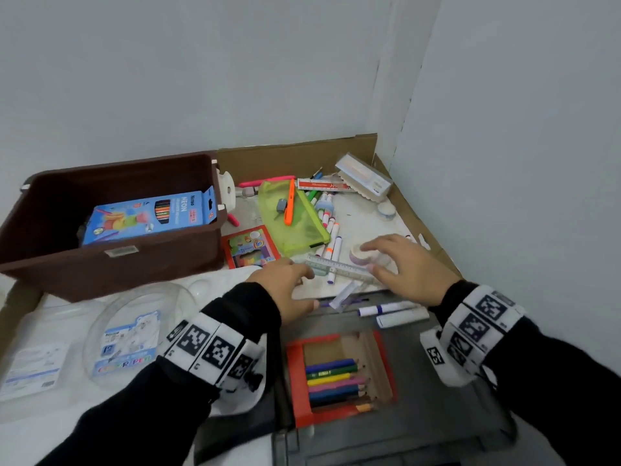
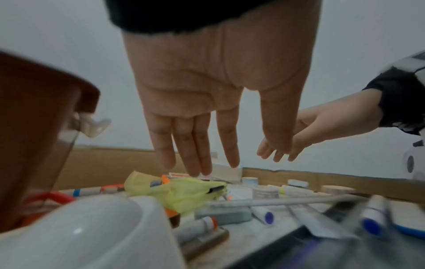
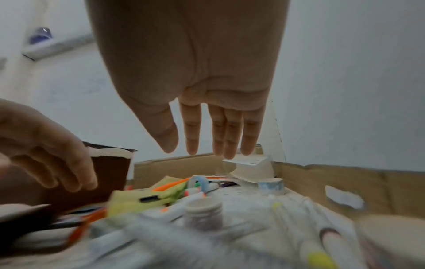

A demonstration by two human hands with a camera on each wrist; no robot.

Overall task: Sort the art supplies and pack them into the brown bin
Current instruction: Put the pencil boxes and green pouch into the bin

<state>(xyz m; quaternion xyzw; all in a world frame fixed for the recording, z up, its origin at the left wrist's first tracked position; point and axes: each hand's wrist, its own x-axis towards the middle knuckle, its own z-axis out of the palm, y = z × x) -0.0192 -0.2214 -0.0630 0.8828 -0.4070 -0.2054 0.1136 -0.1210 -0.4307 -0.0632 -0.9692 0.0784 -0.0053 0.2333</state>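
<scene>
Both hands hang over the pile of supplies with fingers straight and relaxed, holding nothing. The left hand [image 1: 285, 287] is above the near end of the clear ruler [image 1: 339, 268], and the right hand [image 1: 403, 267] is just over a roll of tape [image 1: 359, 255] beside it. The brown bin [image 1: 111, 227] stands at the left, with a blue box of neon pens [image 1: 151, 213] already inside. A green mesh pouch [image 1: 294, 220] lies among loose markers [image 1: 331, 227]. An open red box of coloured pencils [image 1: 339, 378] sits nearest to the person.
</scene>
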